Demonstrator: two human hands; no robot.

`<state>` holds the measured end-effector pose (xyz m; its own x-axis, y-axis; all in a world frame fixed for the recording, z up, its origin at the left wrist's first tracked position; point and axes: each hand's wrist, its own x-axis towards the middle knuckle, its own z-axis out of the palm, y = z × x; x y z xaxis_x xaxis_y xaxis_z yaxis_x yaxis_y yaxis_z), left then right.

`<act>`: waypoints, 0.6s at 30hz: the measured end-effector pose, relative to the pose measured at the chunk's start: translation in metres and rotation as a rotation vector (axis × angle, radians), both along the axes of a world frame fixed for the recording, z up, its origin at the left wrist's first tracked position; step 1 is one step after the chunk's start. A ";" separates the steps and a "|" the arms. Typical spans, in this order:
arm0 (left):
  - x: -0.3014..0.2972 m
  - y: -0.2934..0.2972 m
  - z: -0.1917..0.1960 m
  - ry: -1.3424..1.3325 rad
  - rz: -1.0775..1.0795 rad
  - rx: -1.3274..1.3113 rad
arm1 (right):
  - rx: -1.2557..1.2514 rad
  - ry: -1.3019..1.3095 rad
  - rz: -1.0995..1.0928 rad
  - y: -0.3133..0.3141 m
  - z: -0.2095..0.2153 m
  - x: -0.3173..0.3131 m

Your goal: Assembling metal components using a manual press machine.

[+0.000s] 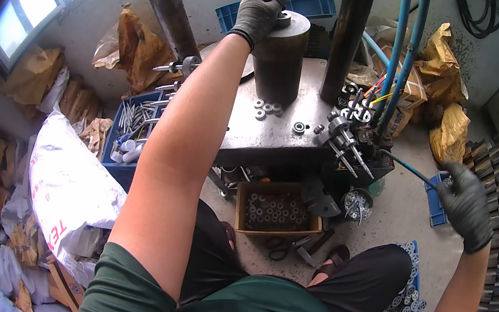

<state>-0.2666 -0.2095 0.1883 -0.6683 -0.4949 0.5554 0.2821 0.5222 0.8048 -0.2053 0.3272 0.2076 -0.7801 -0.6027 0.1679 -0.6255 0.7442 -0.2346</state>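
From the head view, my left hand (258, 10) is closing its grip over a ring part (283, 17) sitting at the near rim of the dark steel cylinder (280, 63), tight between two posts. My right hand (467, 205) is clasping the black lever (413, 171) out in open room past the surface (279, 134) edge.

bright window glare, fisheye edges dark

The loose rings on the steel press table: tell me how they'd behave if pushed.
The rings look like small metal bearings, so probably stiff and heavy for their size. They lie flat on the smooth table, so a push would likely slide them. Tipped on edge, they would probably roll toward the rim.
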 end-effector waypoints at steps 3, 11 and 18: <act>0.000 -0.006 -0.001 -0.005 0.059 -0.078 | 0.041 -0.096 0.118 0.023 -0.033 0.050; 0.010 0.011 0.005 -0.020 -0.122 0.147 | 0.161 -0.145 0.127 0.039 -0.068 0.075; -0.002 -0.005 -0.003 0.029 -0.086 0.021 | -0.057 -0.159 0.100 0.028 -0.044 0.059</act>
